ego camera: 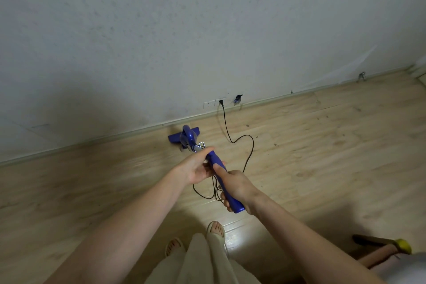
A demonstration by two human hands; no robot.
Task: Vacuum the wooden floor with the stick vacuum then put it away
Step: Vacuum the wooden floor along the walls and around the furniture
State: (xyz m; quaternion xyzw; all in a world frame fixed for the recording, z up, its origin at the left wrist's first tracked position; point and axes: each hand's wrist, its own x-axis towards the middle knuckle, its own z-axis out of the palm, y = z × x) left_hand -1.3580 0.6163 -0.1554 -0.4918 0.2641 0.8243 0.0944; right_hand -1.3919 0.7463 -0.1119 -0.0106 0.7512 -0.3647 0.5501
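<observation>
One blue stick vacuum [187, 139]. One black power cord [239, 139], looping past the grip. Two hands on the handle: the left hand [198, 167] just ahead of the right hand [237, 188]. Two sandalled feet [215, 229] below the grip. Two wall sockets [214, 104], possibly, beyond it.
</observation>
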